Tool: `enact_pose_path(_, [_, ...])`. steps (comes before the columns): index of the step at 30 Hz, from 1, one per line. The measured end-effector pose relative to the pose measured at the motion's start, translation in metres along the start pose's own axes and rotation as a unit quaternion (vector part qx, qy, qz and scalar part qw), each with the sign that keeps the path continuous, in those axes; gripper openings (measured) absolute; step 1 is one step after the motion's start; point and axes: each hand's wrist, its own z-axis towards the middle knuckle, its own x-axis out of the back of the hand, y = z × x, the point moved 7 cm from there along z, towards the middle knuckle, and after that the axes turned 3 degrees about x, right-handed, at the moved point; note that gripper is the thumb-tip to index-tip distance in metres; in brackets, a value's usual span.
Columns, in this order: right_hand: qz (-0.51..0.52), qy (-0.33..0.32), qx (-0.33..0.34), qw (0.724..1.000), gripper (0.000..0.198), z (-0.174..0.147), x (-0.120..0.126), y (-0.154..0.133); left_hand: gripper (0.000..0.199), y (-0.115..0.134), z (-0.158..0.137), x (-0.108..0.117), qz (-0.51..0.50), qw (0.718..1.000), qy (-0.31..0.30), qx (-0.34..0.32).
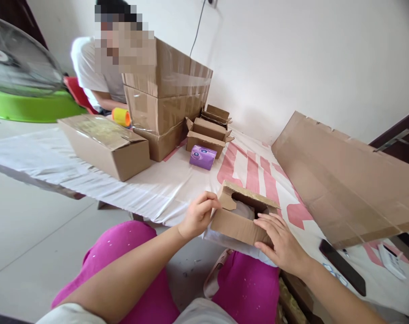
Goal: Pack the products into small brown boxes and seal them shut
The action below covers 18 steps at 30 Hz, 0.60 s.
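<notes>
A small brown cardboard box (236, 227) sits at the table's near edge with its top partly open. Inside it lies a greyish, translucent-looking item (244, 209) whose kind I cannot make out. My left hand (198, 215) is closed at the box's left end, its fingers curled against the side flap. Over the near right corner, my right hand (281, 240) grips the box, fingers across the top edge and thumb on the front wall.
Beyond the box are a purple carton (202, 157) and small open boxes (206, 140). Large stacked cartons (180, 90) and a long taped box (106, 144) stand left. A cardboard sheet (346, 180) leans right, near a black phone (342, 266). Another person (99, 85) sits behind the cartons.
</notes>
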Motion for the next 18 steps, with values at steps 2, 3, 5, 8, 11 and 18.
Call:
enact_pose_path(2, [-0.030,-0.006,0.010,0.999,0.042,0.004,0.002,-0.001,0.026,0.003,0.002,0.005,-0.004,1.000,0.011,0.007])
enact_pose_path(3, [-0.050,-0.008,0.016,0.999,0.044,0.006,0.004,-0.002,0.022,0.008,0.002,0.004,0.014,1.000,0.002,-0.006])
enact_pose_path(5, [-0.094,-0.012,0.019,0.995,0.051,0.013,0.010,-0.002,0.017,0.021,0.001,-0.005,0.082,0.995,-0.038,-0.049])
enact_pose_path(8, [-0.176,-0.022,-0.036,0.984,0.049,0.024,0.021,0.009,0.015,0.035,-0.004,-0.019,0.194,0.973,-0.079,-0.095])
enact_pose_path(11, [-0.258,-0.047,-0.118,0.958,0.046,0.030,0.028,0.029,0.012,0.042,-0.009,-0.025,0.243,0.961,-0.067,-0.116])
enact_pose_path(18, [-0.226,-0.178,-0.260,0.922,0.077,0.023,-0.004,0.088,0.016,0.045,-0.024,-0.036,0.284,0.946,-0.088,-0.126])
